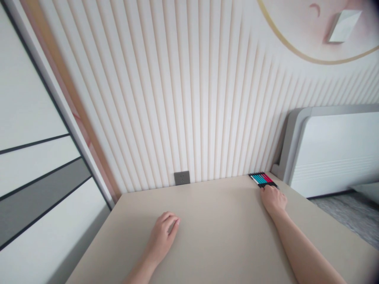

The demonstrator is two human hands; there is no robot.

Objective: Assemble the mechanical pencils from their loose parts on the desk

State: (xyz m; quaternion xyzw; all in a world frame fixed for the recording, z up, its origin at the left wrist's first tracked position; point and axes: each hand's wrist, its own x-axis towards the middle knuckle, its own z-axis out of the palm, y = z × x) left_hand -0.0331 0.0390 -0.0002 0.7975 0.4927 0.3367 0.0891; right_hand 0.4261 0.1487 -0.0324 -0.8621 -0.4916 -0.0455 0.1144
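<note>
At the table's far right corner lies a flat row of slim pens (262, 178), looking like a pen set, with black ends and white, teal and pink-red middles. My right hand (274, 199) is at its near edge, fingers curled down on it. The fingertips and the set's nearest part are partly covered by the hand. Well apart from the pens, my left hand (164, 232) hovers over or rests on the left half of the table; which one I cannot tell. Its fingers are bent and the thumb tip comes up against them, with nothing visible inside.
The beige table (213, 221) meets a ribbed white wall (204, 98) with a dark power socket (182, 178) at its back edge. A white-grey headboard (334, 150) stands right of the table. Panelled white cabinet doors (35, 213) run along the left.
</note>
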